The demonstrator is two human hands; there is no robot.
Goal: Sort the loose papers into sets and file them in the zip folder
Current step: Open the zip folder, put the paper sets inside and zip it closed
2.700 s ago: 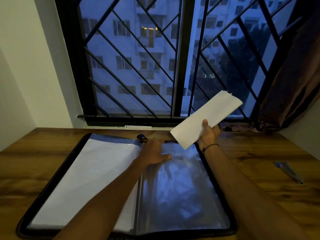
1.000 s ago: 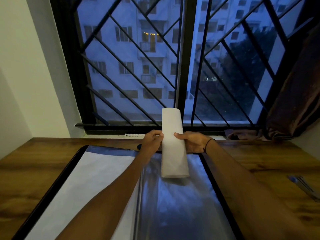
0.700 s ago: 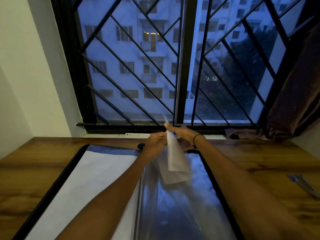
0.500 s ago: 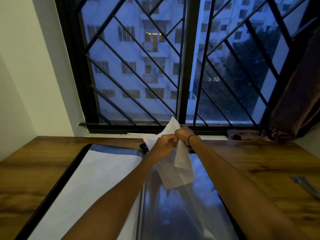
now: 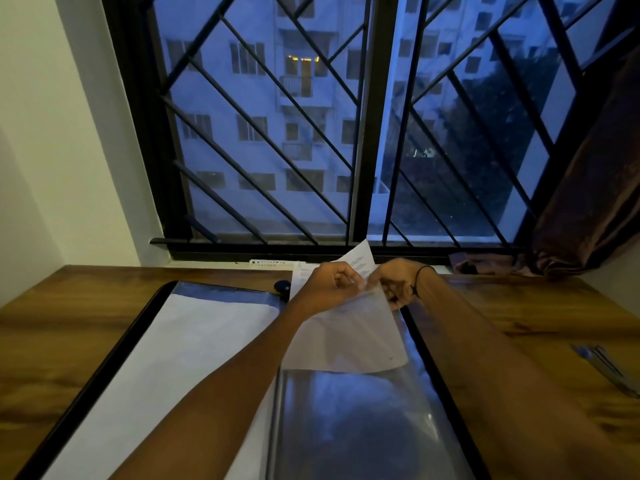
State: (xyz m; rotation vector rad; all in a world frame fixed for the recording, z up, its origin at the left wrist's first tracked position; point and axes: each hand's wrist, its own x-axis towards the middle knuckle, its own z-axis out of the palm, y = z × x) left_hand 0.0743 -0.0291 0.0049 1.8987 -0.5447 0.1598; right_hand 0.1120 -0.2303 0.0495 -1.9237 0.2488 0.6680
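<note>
Lying open across the lower half of the frame, the zip folder (image 5: 114, 351) shows a filled sleeve (image 5: 166, 368) at lower left and a clear plastic sleeve (image 5: 349, 420) at lower centre, presumably spread flat so its top mouth can take paper. Farther up at centre, the set of papers (image 5: 346, 337) sits partly inside that sleeve, its printed top poking out toward the barred window (image 5: 363, 126). The left hand (image 5: 329, 285) and right hand (image 5: 398, 282) meet there, fingers curled and pinching the sleeve's top edge and the sheets, probably to hold the mouth apart while the paper slides down.
</note>
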